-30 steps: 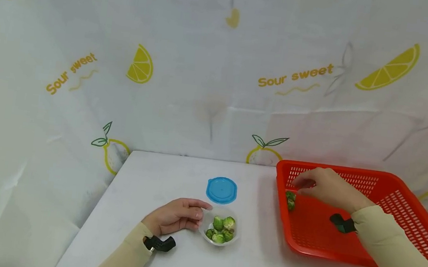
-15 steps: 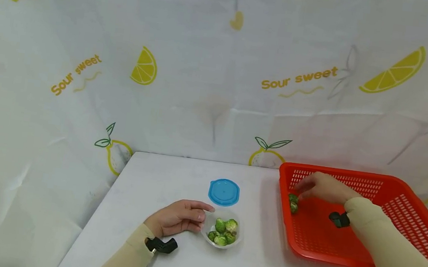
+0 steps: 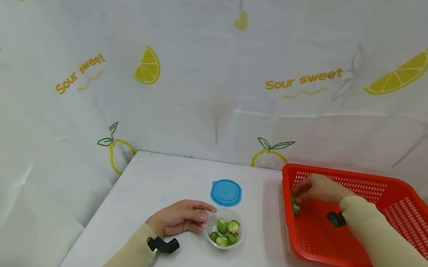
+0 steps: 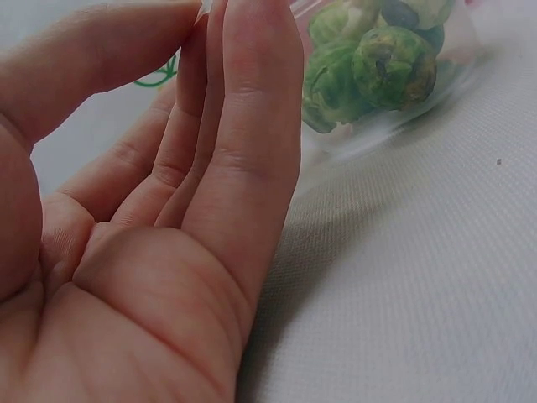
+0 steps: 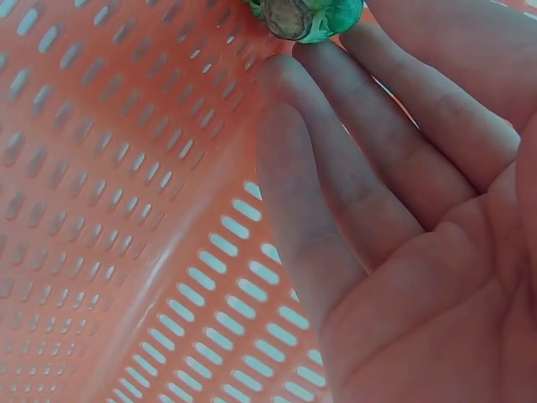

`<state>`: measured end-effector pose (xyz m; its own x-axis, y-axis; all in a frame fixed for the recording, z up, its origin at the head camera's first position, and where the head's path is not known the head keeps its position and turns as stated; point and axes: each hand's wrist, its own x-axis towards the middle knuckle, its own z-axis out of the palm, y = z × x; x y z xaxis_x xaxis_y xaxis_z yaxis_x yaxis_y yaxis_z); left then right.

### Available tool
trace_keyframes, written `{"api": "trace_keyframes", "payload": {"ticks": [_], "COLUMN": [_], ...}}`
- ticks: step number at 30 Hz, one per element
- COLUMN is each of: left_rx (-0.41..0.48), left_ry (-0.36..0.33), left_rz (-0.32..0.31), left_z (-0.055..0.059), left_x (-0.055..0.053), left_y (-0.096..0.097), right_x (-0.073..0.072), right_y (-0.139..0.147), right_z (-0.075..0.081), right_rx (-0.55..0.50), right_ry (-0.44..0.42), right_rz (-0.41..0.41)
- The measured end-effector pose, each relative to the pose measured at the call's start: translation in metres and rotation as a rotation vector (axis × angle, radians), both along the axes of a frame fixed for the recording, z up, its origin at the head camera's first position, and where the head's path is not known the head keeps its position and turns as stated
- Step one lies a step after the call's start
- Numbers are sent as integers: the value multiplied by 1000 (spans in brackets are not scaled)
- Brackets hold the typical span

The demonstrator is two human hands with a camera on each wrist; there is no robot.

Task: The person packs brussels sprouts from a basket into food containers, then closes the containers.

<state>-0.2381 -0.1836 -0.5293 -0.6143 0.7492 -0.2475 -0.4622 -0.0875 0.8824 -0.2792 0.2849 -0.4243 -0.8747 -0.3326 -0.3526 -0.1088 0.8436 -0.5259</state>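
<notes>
My left hand (image 3: 181,218) holds the edge of a small clear bowl (image 3: 207,235) at its left side, thumb and fingertips together in the left wrist view. Several green Brussels sprouts (image 3: 223,232) lie in the bowl. My right hand (image 3: 319,189) is down inside a red plastic basket (image 3: 323,258), at its left wall. Its fairly straight fingers touch a Brussels sprout (image 5: 306,18), with the thumb on the other side; the thumb tip is out of the right wrist view. Another sprout (image 3: 296,209) lies just in front of the hand.
A blue lid (image 3: 226,193) lies flat behind the bowl on the white table (image 3: 177,173). The basket's perforated walls rise around my right hand. A white sheet with lemon prints (image 3: 204,83) hangs behind the table.
My right hand has lowered in the basket and come down onto the sprouts at the left wall. The left hand stays at the bowl. The head view has shifted slightly.
</notes>
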Motion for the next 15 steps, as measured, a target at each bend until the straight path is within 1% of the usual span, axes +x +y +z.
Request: {"api": "trace_keyframes", "payload": {"ticks": [8, 15], "left_rx": [-10, -3], "left_ry": [-20, 5], "left_rz": [7, 3], "left_z": [0, 2], "left_x": [0, 0], "left_y": [1, 0], "right_x": [-1, -4], "right_y": [-4, -5], "right_z": [0, -1], "right_rx": [4, 11], "right_ry": [-8, 1], "right_rz": [11, 27]}}
